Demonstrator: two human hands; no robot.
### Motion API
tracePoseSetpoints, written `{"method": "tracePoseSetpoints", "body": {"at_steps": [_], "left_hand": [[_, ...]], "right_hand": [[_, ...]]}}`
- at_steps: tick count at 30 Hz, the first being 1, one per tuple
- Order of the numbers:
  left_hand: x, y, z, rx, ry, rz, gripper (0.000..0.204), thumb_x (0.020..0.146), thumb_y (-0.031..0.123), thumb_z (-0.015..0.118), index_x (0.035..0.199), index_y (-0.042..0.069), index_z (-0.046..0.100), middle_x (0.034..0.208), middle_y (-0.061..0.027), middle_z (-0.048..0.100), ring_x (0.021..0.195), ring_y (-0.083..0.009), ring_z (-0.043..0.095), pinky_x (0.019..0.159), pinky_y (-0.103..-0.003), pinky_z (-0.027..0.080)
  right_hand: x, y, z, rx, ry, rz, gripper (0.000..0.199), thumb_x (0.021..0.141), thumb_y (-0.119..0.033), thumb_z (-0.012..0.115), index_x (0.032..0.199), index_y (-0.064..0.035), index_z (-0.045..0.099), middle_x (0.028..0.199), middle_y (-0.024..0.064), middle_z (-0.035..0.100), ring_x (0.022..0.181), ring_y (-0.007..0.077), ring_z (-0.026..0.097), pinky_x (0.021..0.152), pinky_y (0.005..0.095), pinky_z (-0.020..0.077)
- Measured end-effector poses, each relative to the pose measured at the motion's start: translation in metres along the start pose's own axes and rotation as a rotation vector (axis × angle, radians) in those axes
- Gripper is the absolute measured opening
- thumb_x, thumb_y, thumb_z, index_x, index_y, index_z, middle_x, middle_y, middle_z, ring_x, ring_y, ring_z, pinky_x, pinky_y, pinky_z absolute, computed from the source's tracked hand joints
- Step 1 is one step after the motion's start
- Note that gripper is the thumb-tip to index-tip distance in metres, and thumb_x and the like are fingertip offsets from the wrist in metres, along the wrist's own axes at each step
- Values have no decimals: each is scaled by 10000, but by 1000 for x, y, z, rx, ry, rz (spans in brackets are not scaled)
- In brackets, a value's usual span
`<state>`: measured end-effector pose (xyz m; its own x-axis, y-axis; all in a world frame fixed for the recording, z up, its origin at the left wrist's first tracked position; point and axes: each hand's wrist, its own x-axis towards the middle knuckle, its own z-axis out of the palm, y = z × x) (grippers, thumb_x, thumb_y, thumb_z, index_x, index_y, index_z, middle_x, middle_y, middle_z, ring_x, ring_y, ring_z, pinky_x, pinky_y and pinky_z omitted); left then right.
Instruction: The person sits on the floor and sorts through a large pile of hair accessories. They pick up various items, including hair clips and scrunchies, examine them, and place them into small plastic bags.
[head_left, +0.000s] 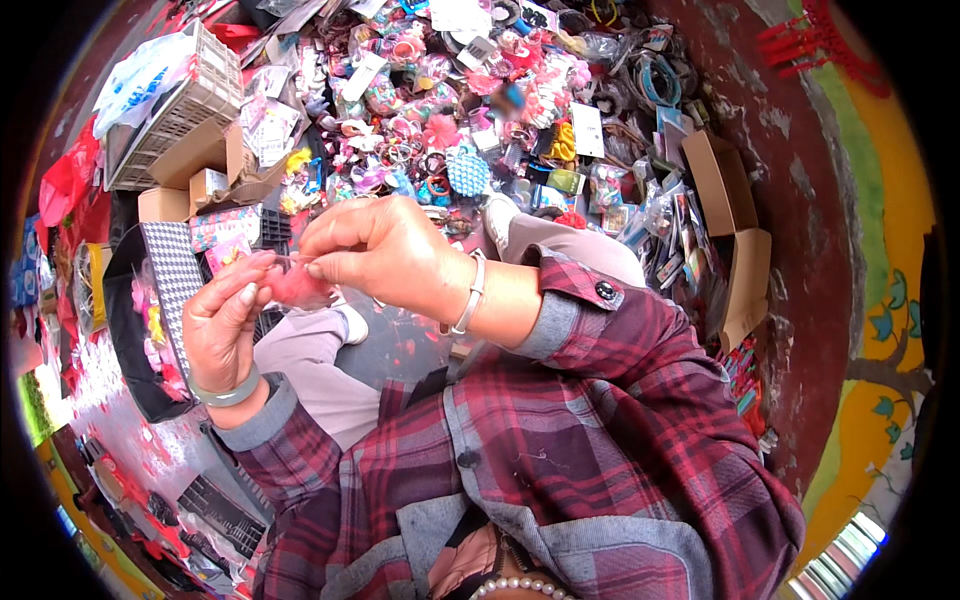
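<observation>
Between my hands is a small clear plastic bag [298, 287] with something soft and pinkish-red inside; its exact kind cannot be made out. My left hand [222, 322] pinches the bag's left side between thumb and fingers. From the right, my right hand [385, 248] closes thumb and fingertips on its upper edge. The bag is held up in front of my lap, above the floor. Just beyond my left hand stands a houndstooth-patterned fabric box [165, 265] with pink and yellow items in it.
A wide heap of hair accessories and packaged trinkets [440, 130] covers the floor ahead. At far left are a plastic crate [185, 120] and an open cardboard box [215, 165]. More cardboard boxes [720, 185] line the right, beside a dark red wall [800, 200].
</observation>
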<state>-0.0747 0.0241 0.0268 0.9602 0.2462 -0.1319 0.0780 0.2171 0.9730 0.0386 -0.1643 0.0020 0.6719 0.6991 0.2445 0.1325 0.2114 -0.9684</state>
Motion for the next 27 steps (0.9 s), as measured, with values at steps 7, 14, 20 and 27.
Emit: {"method": "tracePoseSetpoints", "body": {"at_steps": [7,14,20,27], "left_hand": [[10,-3,4,-55,-80,-60,175,820,-25,509,964,-87,588,1096,-213,543,950,-218,587,794,-254,507],[14,-4,4,-51,-170,-35,171,822,-6,518,950,-94,590,1073,-197,553,908,-194,594,761,-229,513],[18,-7,4,7,-169,-37,166,818,7,530,938,-86,597,1047,-185,564,896,-188,596,752,-223,512],[17,-11,1,-4,-134,-32,167,815,11,537,933,-91,594,1043,-192,564,870,-185,601,743,-228,517]], "right_hand": [[-5,2,-2,-110,38,-89,87,731,-15,616,812,3,641,825,87,632,765,162,604,681,284,480],[-7,6,-2,10,81,-36,74,738,6,600,800,6,640,822,89,629,758,149,596,675,266,476],[-11,2,-1,-16,19,10,115,716,-5,619,829,-1,636,828,89,616,761,170,592,675,277,476],[-10,14,2,-40,41,-115,116,713,-17,624,826,-13,651,827,102,629,790,199,607,694,291,488]]}}
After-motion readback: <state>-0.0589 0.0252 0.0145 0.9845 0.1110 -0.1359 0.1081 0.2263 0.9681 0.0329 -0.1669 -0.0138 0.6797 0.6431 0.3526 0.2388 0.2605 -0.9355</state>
